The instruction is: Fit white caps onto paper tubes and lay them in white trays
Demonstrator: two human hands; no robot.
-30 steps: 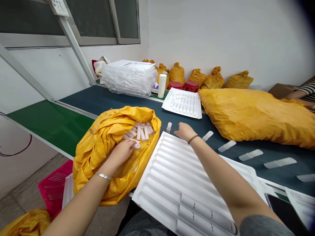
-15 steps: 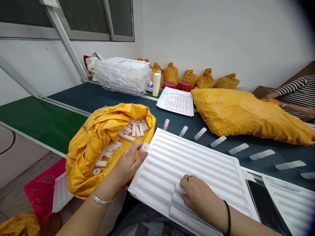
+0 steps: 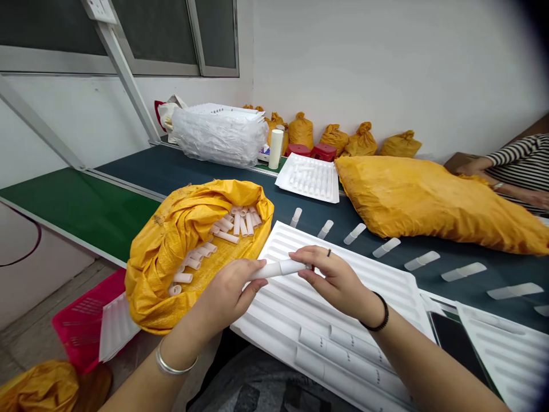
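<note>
A translucent white tube (image 3: 266,270) is held by my left hand (image 3: 234,289), its fingers closed round the left end. My right hand (image 3: 330,280) pinches a whiter sleeve (image 3: 294,266), which meets the tube's right end. Both hands are over the ribbed white tray (image 3: 377,286). Several white tubes with small dark print (image 3: 343,352) lie in the grooves at the tray's near side. Left of my left hand, the open yellow sack (image 3: 165,229) holds many short white tubes (image 3: 227,235).
Several tubes stand in a row on the dark belt (image 3: 386,247). Behind them are a full yellow sack (image 3: 420,191), a filled tray (image 3: 309,191) and a plastic-wrapped stack (image 3: 218,134). A person in striped sleeves (image 3: 521,171) is at the right. A phone-like black slab (image 3: 461,343) lies right.
My right hand has risen from the near grooves with a white sleeve and met the tube in my left hand. That tube has turned from pointing at the camera to lying sideways.
</note>
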